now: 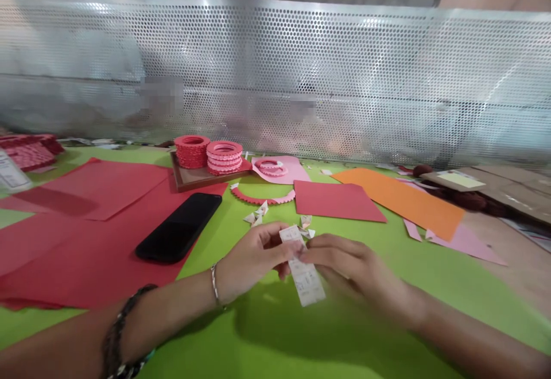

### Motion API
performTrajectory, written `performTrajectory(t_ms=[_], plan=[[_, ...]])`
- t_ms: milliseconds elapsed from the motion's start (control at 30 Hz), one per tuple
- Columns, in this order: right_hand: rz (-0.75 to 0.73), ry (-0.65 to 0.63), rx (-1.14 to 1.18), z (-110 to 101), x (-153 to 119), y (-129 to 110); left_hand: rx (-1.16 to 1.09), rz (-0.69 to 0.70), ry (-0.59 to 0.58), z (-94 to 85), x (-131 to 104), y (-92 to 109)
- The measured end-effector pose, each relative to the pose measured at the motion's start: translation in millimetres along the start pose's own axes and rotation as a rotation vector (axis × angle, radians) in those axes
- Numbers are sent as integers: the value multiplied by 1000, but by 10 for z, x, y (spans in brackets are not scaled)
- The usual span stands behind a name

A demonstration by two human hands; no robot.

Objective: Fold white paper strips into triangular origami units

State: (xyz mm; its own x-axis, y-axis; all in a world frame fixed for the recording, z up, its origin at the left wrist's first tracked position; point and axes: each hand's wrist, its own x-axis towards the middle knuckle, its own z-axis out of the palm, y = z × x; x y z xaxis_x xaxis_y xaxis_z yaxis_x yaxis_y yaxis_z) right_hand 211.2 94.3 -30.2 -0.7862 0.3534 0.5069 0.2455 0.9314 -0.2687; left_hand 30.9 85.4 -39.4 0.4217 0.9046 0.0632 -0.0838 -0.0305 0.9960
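Note:
A narrow strip of printed white paper (307, 281) hangs tilted between my hands. My left hand (256, 252) pinches it near the upper part, thumb across its front. My right hand (353, 261) touches the strip's right edge with its fingers bent together; its fingertips are partly hidden and slightly blurred. Just beyond my hands lie small folded paper pieces (257, 216). Behind them rests a curved red and pink toothed paper band (262, 198). A black phone (181, 227) lies left of my left hand on red paper sheets (107, 252).
Stacked red and pink paper rings (192, 152) stand on a brown tray (198, 181). A red sheet (338, 201), an orange sheet (404, 201) and pink scraps (465, 247) lie ahead and right on the green tabletop (275, 333). A perforated metal panel (275, 74) borders the back.

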Motion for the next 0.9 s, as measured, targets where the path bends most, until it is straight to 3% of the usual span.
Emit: performTrajectory(t_ms=[233,433,700,900], plan=[[28,-2,226,6,9,-107,48,-20,-124,-11,-43,-12],[63,-4,351,-12,17,-118,164,78,-84,-7,-67,47],[180,16,349,-54,52,-107,264,79,-88,-90,-20,113],[325,50,309,31,30,-68,239,29,-10,-9,-57,96]])
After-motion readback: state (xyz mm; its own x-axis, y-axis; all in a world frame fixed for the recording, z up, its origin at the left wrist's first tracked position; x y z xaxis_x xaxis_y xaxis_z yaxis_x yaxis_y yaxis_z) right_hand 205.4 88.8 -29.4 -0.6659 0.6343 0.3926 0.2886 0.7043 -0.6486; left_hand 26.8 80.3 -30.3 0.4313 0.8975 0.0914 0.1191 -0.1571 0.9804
